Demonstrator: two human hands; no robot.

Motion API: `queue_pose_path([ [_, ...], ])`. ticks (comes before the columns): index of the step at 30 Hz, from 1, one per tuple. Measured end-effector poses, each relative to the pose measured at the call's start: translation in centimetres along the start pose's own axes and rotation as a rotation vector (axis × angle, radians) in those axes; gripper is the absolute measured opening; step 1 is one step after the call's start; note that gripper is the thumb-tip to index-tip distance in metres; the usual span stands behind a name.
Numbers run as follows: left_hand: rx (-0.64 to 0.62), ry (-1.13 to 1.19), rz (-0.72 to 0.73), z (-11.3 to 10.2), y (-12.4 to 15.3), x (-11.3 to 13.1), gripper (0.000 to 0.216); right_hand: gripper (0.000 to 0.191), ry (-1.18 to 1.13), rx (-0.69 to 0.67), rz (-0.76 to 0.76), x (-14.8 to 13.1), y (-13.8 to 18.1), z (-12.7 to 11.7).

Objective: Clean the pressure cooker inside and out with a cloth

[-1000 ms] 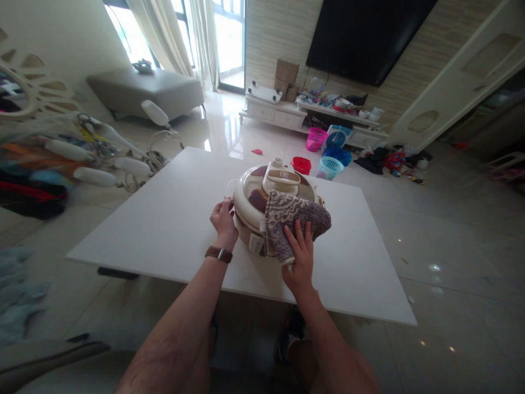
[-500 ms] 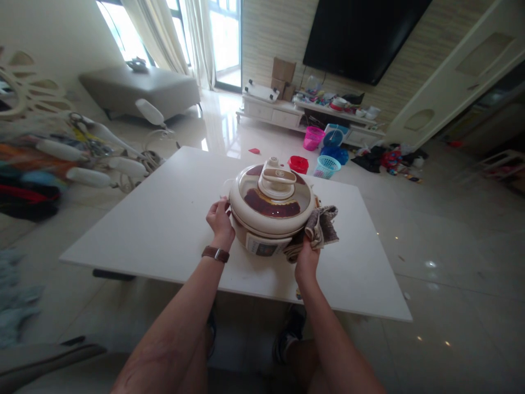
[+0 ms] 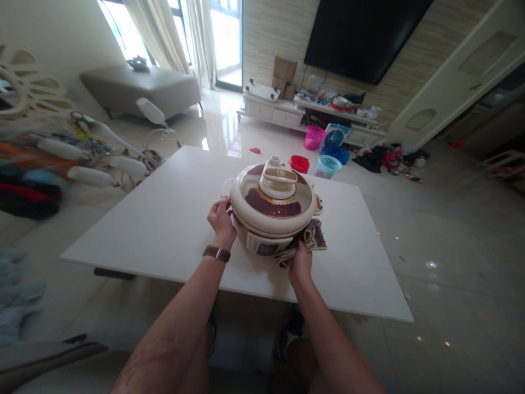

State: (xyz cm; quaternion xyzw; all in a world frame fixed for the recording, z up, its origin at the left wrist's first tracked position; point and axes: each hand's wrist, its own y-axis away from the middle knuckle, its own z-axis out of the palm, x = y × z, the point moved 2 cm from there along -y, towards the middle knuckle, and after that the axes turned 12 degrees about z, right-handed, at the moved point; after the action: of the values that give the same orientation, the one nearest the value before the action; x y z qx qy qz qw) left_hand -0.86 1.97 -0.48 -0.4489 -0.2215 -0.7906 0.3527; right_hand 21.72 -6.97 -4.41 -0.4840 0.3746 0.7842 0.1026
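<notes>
1 lidded cooker (image 3: 273, 210) stands at frame centre. Right hand (image 3: 302, 265), below and right, grasps 1 patterned cloth (image 3: 316, 236) against the cooker's side. Left hand (image 3: 221, 218): fingers curled at its left edge; grip cannot be told. White table (image 3: 156, 224) beneath; pink basket (image 3: 314, 139) upper right.

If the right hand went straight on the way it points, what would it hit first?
Beyond the cloth it holds, the right hand would most likely meet the lower side of the cooker; how close they are is hard to judge.
</notes>
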Motion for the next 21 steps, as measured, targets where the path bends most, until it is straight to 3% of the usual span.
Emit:
queue_pose_path([
  [5,0.015,0.010,0.005,0.0,0.0,-0.1,0.029,0.047,-0.129,-0.046,0.220,0.3,0.8,-0.2],
  [7,0.014,0.014,0.002,0.1,0.1,0.0,0.030,0.048,-0.152,-0.059,0.233,0.2,1.2,-0.3],
  [21,0.004,0.043,-0.003,0.1,0.4,0.2,0.035,0.060,-0.170,0.037,-0.116,-4.2,2.7,-0.6],
])
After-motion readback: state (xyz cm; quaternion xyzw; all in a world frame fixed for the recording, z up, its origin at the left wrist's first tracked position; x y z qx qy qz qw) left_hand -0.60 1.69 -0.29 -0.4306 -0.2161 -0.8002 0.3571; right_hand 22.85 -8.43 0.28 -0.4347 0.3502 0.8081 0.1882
